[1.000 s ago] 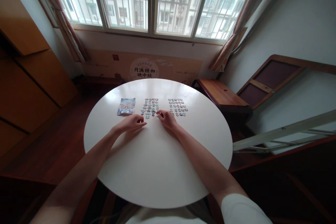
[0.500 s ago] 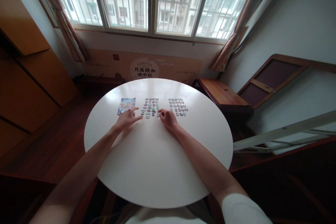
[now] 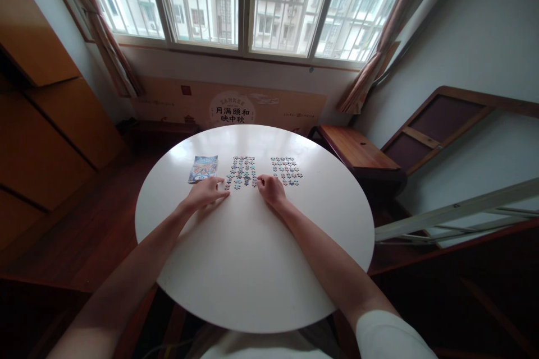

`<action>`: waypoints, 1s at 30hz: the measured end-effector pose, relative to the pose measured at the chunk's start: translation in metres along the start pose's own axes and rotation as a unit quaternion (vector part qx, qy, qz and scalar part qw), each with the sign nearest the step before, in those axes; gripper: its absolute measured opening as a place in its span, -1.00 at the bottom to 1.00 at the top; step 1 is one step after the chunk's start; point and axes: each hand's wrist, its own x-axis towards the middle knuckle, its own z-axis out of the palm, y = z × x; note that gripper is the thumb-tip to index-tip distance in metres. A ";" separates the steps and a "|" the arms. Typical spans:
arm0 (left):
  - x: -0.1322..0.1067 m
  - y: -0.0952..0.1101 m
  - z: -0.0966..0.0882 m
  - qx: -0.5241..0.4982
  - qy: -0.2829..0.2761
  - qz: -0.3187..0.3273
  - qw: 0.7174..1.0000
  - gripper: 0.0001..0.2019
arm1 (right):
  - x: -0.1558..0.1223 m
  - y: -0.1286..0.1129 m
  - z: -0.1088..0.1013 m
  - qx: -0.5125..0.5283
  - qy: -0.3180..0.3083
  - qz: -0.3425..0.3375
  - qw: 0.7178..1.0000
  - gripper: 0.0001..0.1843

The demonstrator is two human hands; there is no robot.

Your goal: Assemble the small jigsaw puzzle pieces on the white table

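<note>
A lane parts the left pieces [image 3: 238, 174] from the right pieces [image 3: 286, 169] (the right hand [image 3: 273, 189] blocking its near end).

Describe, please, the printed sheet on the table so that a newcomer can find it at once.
Start from the round white table before the window. On its far half, beyond the left hand and left of the two groups of puzzle pieces, lies the printed sheet. It is one whole, mostly blue rectangle, whereas the puzzle pieces are small and many.

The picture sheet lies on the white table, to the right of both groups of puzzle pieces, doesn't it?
Not quite: the head view shows the picture sheet on the white table, but to the left of both groups of puzzle pieces.
</note>
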 end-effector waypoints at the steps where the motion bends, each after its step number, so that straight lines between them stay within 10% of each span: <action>1: -0.001 0.000 0.000 -0.004 -0.003 -0.003 1.000 -0.50 | 0.000 0.000 0.000 0.000 0.000 -0.002 1.000 -0.70; 30: -0.003 0.004 -0.003 -0.007 0.000 0.002 1.000 -0.51 | -0.001 -0.002 -0.003 0.001 -0.008 -0.007 1.000 -0.70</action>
